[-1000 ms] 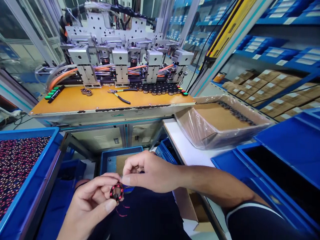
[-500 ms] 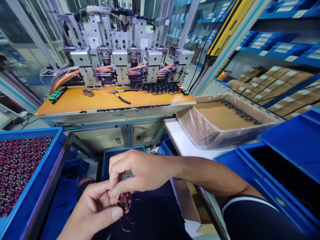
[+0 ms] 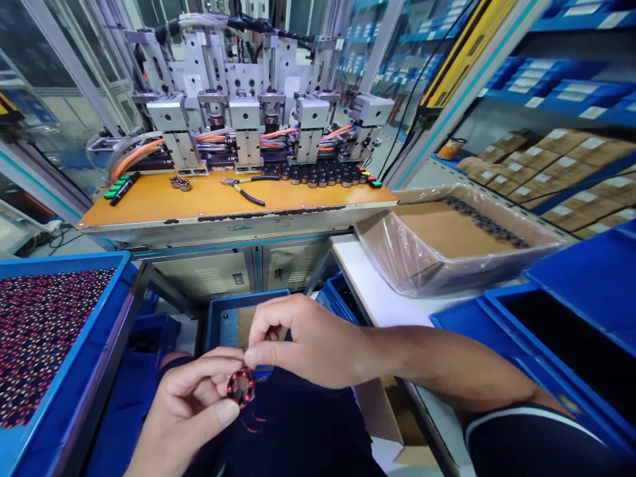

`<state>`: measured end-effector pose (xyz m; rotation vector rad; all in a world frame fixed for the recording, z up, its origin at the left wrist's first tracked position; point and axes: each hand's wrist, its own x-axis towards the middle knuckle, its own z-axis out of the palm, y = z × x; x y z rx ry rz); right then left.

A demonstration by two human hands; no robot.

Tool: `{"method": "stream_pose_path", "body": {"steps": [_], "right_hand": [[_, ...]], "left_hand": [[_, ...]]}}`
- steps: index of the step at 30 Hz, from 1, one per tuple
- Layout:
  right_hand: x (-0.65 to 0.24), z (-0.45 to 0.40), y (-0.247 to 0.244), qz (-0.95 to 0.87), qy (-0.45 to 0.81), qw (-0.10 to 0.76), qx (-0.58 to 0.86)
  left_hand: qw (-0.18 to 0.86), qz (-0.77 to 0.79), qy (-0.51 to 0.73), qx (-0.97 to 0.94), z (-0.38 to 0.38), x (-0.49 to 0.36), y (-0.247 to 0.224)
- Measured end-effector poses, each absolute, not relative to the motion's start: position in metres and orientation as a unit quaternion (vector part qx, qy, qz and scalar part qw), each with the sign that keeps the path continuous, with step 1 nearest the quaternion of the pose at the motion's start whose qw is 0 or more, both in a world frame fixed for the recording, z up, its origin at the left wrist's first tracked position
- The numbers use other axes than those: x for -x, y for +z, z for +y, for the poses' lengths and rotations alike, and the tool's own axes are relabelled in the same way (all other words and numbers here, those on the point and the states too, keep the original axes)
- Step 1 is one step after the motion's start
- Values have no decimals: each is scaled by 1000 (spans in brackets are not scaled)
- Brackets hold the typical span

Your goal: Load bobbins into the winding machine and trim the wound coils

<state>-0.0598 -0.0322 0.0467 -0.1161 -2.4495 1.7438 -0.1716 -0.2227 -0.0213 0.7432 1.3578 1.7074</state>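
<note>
My left hand (image 3: 191, 404) is closed on a small wound motor stator (image 3: 241, 386), a dark ring with red copper windings, held between thumb and fingers. Thin reddish wire ends (image 3: 254, 423) hang below it. At the ring's upper edge, the thumb and index finger of my right hand (image 3: 308, 341) are pinched together. What lies in that pinch is too small to make out. Both hands are above my lap, in front of a blue bin (image 3: 226, 324) on the floor.
Left stands a blue crate (image 3: 124, 262) full of similar stators. On the orange bench (image 3: 209, 202), under a clamping machine (image 3: 246, 116), lie cutters (image 3: 246, 192), a black marker (image 3: 124, 189) and rows of dark round parts (image 3: 322, 173). Right are a plastic-lined carton (image 3: 407, 255) and blue bins (image 3: 491, 301).
My right hand has drawn back to the right, from over the left fingers to the stator's upper edge. The stator has shifted slightly up and left in view.
</note>
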Motion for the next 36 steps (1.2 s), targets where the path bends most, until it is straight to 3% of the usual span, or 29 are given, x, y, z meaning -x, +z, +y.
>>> {"method": "stream_pose_path", "body": {"steps": [5,8,14,20,28,33,36], "right_hand": [[62,-32,59,-827,556,-48,64],[64,-33,63,-841,535,-67,47],[62,-37,58,-832,553,-24,28],[58,-39,53,-782,621,-20,47],[56,-48,52,-756,648,-32,82],[47,-39,53,-818,574,-22,-31],[42,-28,50,-887,436,92,-126]], "left_hand": [[393,556,657,-323,-225,174,-21],[395,560,672,-279,-224,168,-18],[411,524,725,-173,-219,159,-17],[437,467,715,-283,-223,172,-27],[390,494,716,-303,-228,174,-36],[408,491,703,-315,-226,173,-31],[448,440,715,-307,-223,169,-25]]}}
